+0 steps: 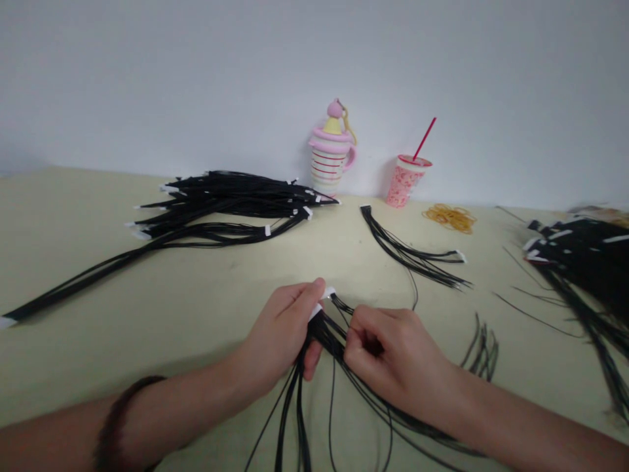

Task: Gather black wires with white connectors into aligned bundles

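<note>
My left hand (289, 321) is closed around the white-connector end of a black wire harness (327, 331), thumb on top. Two white connectors (315, 311) poke out past its fingertips. Close on the right, my right hand (383, 347) has its fingers curled in a pinch on the harness's black wires. Some wires hang down below my left hand toward the bottom edge, and others run right beneath my right forearm. Loose wire ends (484, 351) show beyond that forearm. My right fingertips are partly hidden.
A pile of black harnesses (230, 200) lies back left, one reaching the left edge. Another harness (403, 252) lies ahead. At the wall stand a pink-lidded mug (327, 160) and a cup with a straw (405, 183), beside yellow rubber bands (449, 217). More wire bundles (590, 262) lie right.
</note>
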